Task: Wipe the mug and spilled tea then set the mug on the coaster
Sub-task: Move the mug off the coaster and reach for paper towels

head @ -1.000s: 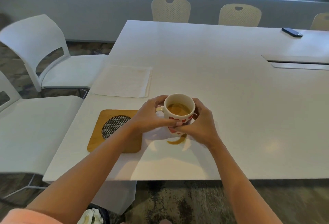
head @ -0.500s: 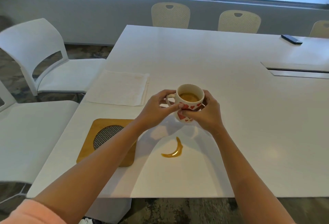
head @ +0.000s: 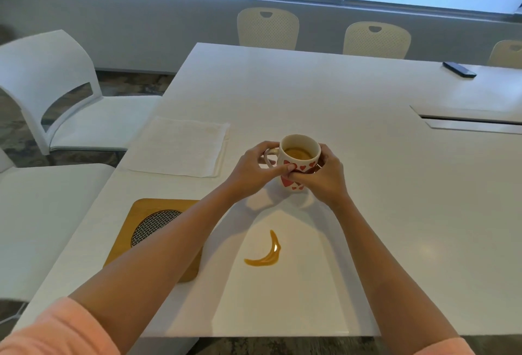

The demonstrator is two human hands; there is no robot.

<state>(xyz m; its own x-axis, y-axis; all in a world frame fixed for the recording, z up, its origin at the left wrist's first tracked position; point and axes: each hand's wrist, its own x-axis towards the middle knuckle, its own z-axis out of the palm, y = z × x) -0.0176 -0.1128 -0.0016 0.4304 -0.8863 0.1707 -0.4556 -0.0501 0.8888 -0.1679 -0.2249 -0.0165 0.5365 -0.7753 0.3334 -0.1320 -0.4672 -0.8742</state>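
Note:
A white mug (head: 300, 148) with red hearts, holding tea, sits mid-table between both hands. My left hand (head: 251, 171) grips its handle side and my right hand (head: 324, 176) wraps its right side. A crescent of spilled tea (head: 267, 253) lies on the white table (head: 367, 213), nearer to me than the mug. The wooden coaster (head: 147, 224) with a woven round centre lies at the left, partly under my left forearm. A folded white cloth (head: 180, 145) lies beyond the coaster, left of the mug.
White chairs (head: 56, 94) stand along the table's left edge and beige chairs (head: 268, 27) at the far side. A dark phone (head: 459, 69) lies at the far right. A cable slot (head: 474, 121) cuts the tabletop at the right.
Both hands have carried the mug away from me, off the spill. The tea crescent that was under the mug now lies uncovered.

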